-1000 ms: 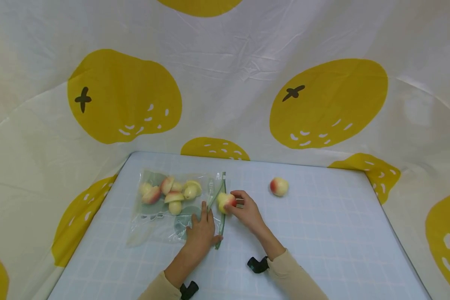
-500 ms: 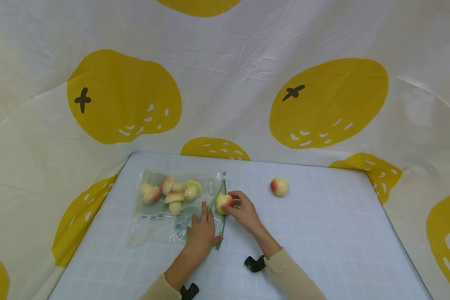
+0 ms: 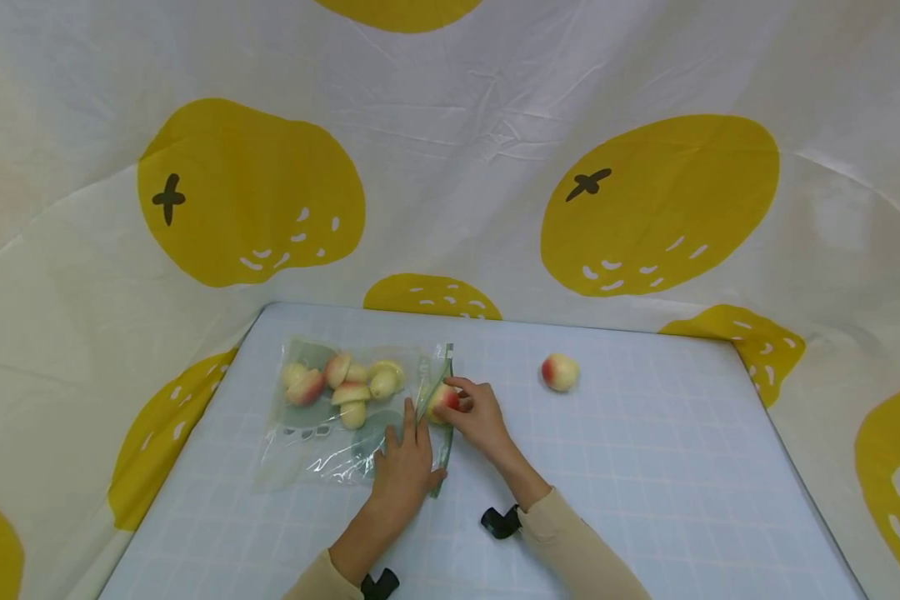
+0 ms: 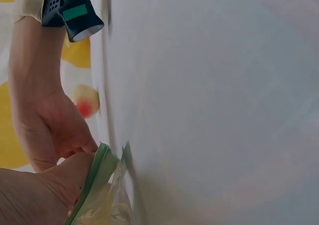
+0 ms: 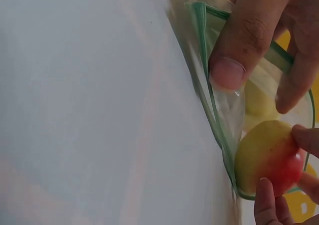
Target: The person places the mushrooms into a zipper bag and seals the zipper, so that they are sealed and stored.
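A clear zip bag with a green zip edge lies flat on the left of the table, with several mushroom-shaped yellow-and-red pieces inside. My left hand rests on it near the mouth, fingers spread and mostly straight; the thumb lies at the parted green rim in the right wrist view. With its fingertips, my right hand pinches a round yellow-and-red piece, which sits within the mouth of the bag. Fingers partly cover that piece, and its far side is hidden.
Another round yellow-and-red piece lies on the pale checked table to the right of my right hand. Behind the table hangs a white cloth printed with large yellow fruit. Black wrist cameras sit at both cuffs.
My right hand has moved left with the round piece, from the zip edge into the bag's mouth. The left hand has stayed about where it was.
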Motion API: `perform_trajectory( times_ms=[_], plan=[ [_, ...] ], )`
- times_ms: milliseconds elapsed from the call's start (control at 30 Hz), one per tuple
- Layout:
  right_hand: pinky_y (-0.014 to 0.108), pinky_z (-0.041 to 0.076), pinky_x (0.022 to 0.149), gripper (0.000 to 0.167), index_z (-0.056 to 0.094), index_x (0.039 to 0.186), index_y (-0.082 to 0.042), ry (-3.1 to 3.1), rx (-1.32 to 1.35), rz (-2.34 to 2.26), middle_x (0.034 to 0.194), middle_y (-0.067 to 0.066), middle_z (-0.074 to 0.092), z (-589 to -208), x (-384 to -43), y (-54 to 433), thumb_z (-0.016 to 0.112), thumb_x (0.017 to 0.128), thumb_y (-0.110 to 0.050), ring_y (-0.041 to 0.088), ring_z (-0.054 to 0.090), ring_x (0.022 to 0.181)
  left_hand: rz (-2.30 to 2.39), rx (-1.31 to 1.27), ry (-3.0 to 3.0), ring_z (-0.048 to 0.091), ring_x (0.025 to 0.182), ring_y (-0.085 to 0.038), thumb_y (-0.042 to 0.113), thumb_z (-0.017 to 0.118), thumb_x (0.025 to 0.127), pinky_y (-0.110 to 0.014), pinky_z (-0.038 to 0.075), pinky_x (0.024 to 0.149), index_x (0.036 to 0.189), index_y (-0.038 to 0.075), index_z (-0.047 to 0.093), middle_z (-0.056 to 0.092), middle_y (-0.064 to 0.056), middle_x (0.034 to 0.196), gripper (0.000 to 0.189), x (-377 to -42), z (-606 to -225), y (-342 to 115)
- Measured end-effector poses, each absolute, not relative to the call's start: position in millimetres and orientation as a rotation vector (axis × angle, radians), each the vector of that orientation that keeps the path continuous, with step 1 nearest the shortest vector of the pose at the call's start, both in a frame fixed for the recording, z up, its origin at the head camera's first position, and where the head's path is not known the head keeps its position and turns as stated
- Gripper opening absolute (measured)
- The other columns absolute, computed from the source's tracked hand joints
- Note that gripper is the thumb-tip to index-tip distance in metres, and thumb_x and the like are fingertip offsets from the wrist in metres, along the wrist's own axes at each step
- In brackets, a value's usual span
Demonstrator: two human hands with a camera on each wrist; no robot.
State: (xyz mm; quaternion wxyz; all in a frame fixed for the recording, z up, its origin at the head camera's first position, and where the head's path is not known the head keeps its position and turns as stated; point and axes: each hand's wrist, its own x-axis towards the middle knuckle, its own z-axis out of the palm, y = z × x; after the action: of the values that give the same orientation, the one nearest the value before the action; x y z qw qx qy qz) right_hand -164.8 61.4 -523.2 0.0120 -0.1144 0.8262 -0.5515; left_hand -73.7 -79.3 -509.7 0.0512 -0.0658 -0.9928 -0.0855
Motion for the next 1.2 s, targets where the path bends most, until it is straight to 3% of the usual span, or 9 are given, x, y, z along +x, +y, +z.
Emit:
perform_trajectory(
  times_ms=[167,333,567,733,967,1067,1200],
  plan=[
    [0.029,0.053,0.068,0.046,0.065,0.123,-0.002,2.572,-0.347,-1.753,0.105,0.02,0.056,-524,-164,55,0.083,0.083,-0.015,0.027,0.063,0.083,-0.23,-0.223,-2.986,0.052,0.115,-0.054,0.046,0.091,0.069,-0.06,0.055,0.07,0.137,-0.006,0.048,0.03,-0.027,0.155,0.096,-73,-510,-80],
    [0.035,0.056,0.075,0.039,0.063,0.119,-0.004,2.481,-0.269,-1.833,0.106,0.017,0.061,-526,-165,49,0.08,0.086,-0.015,0.03,0.066,0.091,-0.187,-0.251,-2.936,0.055,0.112,-0.053,0.048,0.091,0.067,-0.057,0.056,0.068,0.132,-0.006,0.051,0.032,-0.028,0.154,0.093,-72,-510,-81],
    [0.037,0.055,0.082,0.025,0.064,0.112,0.004,2.361,-0.284,-1.959,0.105,0.017,0.069,-533,-173,42,0.073,0.09,-0.005,0.032,0.068,0.097,-0.191,-0.262,-2.928,0.054,0.112,-0.054,0.047,0.091,0.068,-0.058,0.056,0.067,0.132,-0.006,0.051,0.032,-0.027,0.154,0.093,-70,-509,-81],
    [0.035,0.054,0.088,0.027,0.061,0.121,0.008,2.141,-0.258,-2.061,0.113,0.021,0.069,-535,-178,38,0.064,0.096,-0.003,0.026,0.067,0.104,-0.158,-0.259,-2.968,0.054,0.113,-0.055,0.047,0.089,0.07,-0.056,0.056,0.067,0.138,-0.006,0.049,0.028,-0.026,0.157,0.095,-70,-508,-80],
    [0.023,0.048,0.074,0.032,0.055,0.132,0.008,1.722,-0.185,-2.128,0.113,0.012,0.071,-536,-180,29,0.053,0.102,-0.003,0.01,0.06,0.084,-0.174,-0.286,-2.984,0.054,0.113,-0.056,0.045,0.089,0.072,-0.056,0.056,0.067,0.14,-0.007,0.048,0.028,-0.027,0.157,0.094,-69,-508,-80],
    [0.025,0.05,0.078,0.034,0.051,0.135,0.009,1.535,-0.157,-2.161,0.116,0.012,0.07,-538,-182,25,0.05,0.103,-0.005,0.014,0.064,0.092,-0.191,-0.296,-2.972,0.054,0.112,-0.056,0.044,0.089,0.072,-0.057,0.056,0.068,0.14,-0.007,0.047,0.03,-0.028,0.155,0.095,-69,-508,-81],
    [0.034,0.05,0.094,0.038,0.045,0.139,0.012,1.334,-0.118,-2.191,0.124,0.018,0.066,-541,-184,19,0.049,0.104,-0.003,0.026,0.063,0.114,-0.23,-0.303,-2.962,0.053,0.112,-0.057,0.044,0.089,0.072,-0.057,0.056,0.068,0.138,-0.008,0.049,0.032,-0.029,0.153,0.093,-69,-509,-82]
  ],
)
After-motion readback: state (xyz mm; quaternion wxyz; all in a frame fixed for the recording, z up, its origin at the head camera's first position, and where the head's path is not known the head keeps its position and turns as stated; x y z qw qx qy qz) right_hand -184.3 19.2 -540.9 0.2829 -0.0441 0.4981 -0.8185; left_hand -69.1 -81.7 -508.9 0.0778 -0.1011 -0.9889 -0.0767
